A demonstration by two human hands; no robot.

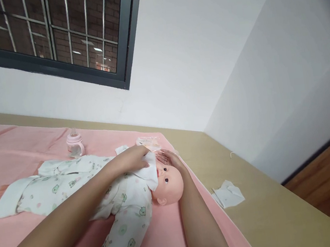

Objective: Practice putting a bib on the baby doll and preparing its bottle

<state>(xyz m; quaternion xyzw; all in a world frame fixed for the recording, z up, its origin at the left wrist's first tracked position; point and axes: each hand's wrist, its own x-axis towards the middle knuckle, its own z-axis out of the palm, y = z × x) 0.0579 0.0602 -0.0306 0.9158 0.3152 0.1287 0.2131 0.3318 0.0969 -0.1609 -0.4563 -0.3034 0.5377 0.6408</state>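
Note:
A bald baby doll (172, 184) lies face up in white pajamas (78, 182) with green animal prints, its head to the right. My left hand (136, 158) reaches across its chest and pinches a plain white cloth (149, 171) at the neck and chin. On the far side of the doll's head, my right hand (171, 159) rests beside the cheek, its fingers stretched out toward the cloth. Part of that hand is behind the head. Whether its fingertips touch the cloth, I cannot tell.
A pink baby bottle (75, 144) with a handle stands beyond the doll's legs on a pink sheet (20, 145). Near the hands lies a printed plastic packet (149, 142). A crumpled white tissue (228, 194) is on the tan surface (271, 206). Walls and a barred window (48, 33) stand behind.

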